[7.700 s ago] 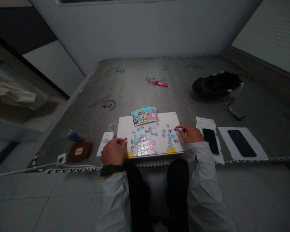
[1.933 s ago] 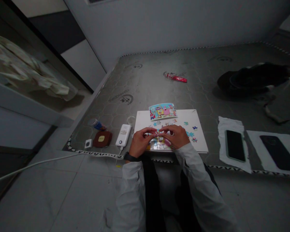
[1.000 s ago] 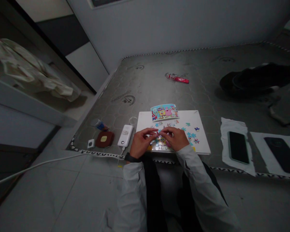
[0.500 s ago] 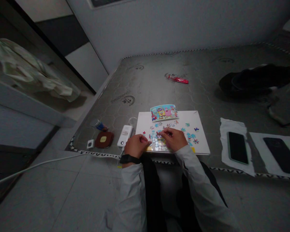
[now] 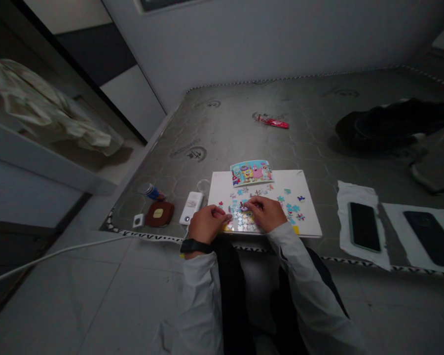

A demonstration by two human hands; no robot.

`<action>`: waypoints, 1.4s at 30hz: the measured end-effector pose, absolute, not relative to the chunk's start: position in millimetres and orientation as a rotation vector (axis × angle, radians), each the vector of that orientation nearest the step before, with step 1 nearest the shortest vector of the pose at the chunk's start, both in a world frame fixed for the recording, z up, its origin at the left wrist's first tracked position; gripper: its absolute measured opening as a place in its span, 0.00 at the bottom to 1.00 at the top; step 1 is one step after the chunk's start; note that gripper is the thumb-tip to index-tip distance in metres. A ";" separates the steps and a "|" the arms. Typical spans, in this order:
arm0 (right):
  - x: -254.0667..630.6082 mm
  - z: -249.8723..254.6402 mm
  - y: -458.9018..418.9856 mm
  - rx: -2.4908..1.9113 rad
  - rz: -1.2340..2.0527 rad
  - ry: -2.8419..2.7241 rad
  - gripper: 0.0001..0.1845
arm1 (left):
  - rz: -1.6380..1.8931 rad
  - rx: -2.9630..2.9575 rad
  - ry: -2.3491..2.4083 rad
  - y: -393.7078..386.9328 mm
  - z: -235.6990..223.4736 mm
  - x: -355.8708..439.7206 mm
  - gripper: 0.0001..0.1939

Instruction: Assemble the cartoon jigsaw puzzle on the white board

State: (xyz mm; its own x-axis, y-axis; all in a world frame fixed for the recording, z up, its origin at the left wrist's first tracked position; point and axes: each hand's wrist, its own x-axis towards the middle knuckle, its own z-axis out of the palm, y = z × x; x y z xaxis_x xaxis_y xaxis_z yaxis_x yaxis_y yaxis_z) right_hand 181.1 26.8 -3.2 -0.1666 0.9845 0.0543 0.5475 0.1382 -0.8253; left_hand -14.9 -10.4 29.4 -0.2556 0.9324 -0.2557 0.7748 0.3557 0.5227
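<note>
On a white board (image 5: 311,227) lies a partly joined jigsaw puzzle (image 5: 240,222), its pieces linked near the front edge. My right hand (image 5: 268,213) pinches a small puzzle piece (image 5: 243,207) above the upper part of the joined section. At the left edge of that section is my left hand (image 5: 207,222), thumb and forefinger slightly apart, with no piece visible between them. Loose puzzle pieces (image 5: 291,208) are scattered to the right and behind. At the back of the board rests a cartoon picture card (image 5: 252,172).
Left of the board are a white power bank (image 5: 191,207) with a cable, a brown case (image 5: 160,213), a white plug adapter (image 5: 138,220) and a blue tube-like item (image 5: 153,191). Phones (image 5: 364,227) lie on the right. A red packet (image 5: 274,122) and dark cap (image 5: 388,125) lie farther back.
My right hand has shifted very slightly, and the piece at its fingertips shows more. The left hand and wrist have moved slightly left. The board and card stay put.
</note>
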 end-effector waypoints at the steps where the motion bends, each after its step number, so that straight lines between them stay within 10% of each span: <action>1: 181.5 -3.7 27.1 -1.477 0.889 -1.799 0.12 | 0.453 1.488 2.127 -9.9 30.0 -14.2 0.14; 42: 179.1 -3.3 26.6 -1.570 0.800 -2.189 0.11 | 0.645 1.632 2.089 -2.7 13.2 -3.1 0.10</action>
State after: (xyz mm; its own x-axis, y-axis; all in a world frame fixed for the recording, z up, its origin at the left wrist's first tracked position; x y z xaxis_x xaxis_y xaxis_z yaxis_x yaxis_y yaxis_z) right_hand 179.1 26.6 -3.3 -0.3384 0.9393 -0.0561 0.7541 0.2351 -0.6132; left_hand -3.1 -2.7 13.2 -0.2306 0.9724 -0.0363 0.7825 0.2075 0.5871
